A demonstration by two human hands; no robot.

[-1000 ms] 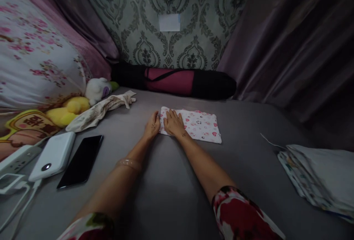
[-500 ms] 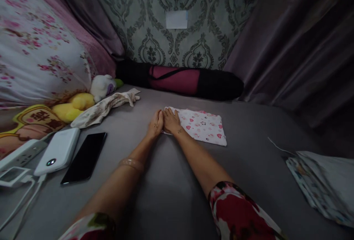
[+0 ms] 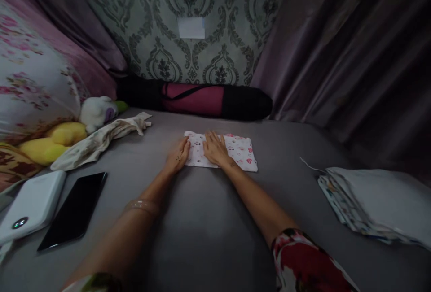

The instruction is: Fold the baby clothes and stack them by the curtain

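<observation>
A folded white cloth (image 3: 240, 152) with pink hearts and small dark figures lies flat on the grey sheet. My right hand (image 3: 215, 148) rests palm down on its middle, fingers stretched out. Along the cloth's left edge stands my left hand (image 3: 179, 154), turned on its side with the fingers extended and slightly blurred. It touches or nearly touches that edge and grips nothing.
At left lie a black phone (image 3: 74, 211), a white power bank (image 3: 33, 204), a crumpled cloth (image 3: 101, 139) and plush toys (image 3: 54, 143). A folded fabric stack (image 3: 373, 202) sits at right. Along the wall stretches a black and maroon bag (image 3: 193, 100).
My right hand has slid from the cloth's left end to its middle. My left hand has come apart from it and stays by the left edge. The view has shifted right.
</observation>
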